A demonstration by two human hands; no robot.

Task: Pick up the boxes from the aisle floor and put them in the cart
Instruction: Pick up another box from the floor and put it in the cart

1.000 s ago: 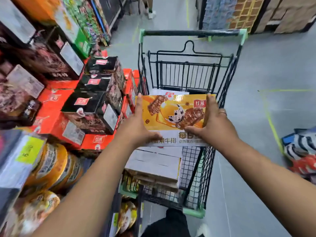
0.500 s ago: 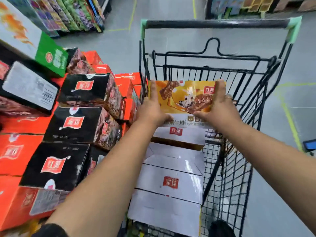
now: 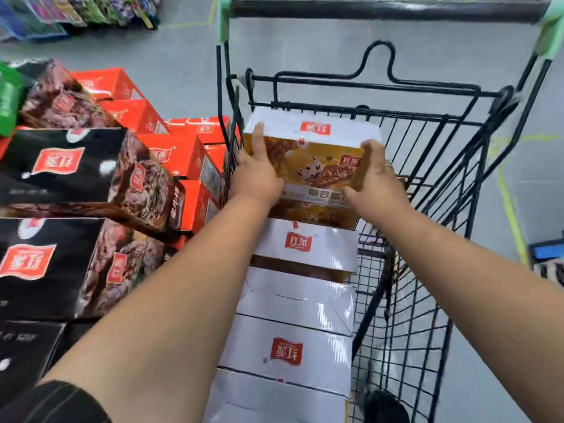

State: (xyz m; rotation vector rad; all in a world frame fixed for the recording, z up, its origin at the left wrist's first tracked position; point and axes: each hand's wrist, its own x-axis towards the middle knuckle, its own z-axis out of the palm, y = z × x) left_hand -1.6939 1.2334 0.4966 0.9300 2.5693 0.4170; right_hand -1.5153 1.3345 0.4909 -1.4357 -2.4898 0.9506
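A yellow box (image 3: 314, 157) with a white top and a red logo is held at the far end of the black wire cart (image 3: 427, 209), tilted so its printed face looks at me. My left hand (image 3: 258, 172) grips its left end and my right hand (image 3: 377, 178) grips its right end. Below and in front of it, several white-topped boxes (image 3: 290, 340) of the same kind fill the left side of the cart in a row.
Black boxes (image 3: 76, 175) and orange boxes (image 3: 171, 154) are stacked on the floor close along the cart's left side. The cart handle (image 3: 384, 10) lies at the far end. Grey aisle floor (image 3: 518, 193) with yellow lines lies to the right.
Both hands carried the yellow box forward and down into the far end of the cart, tipping its white top into view. The camera moved closer over the cart.
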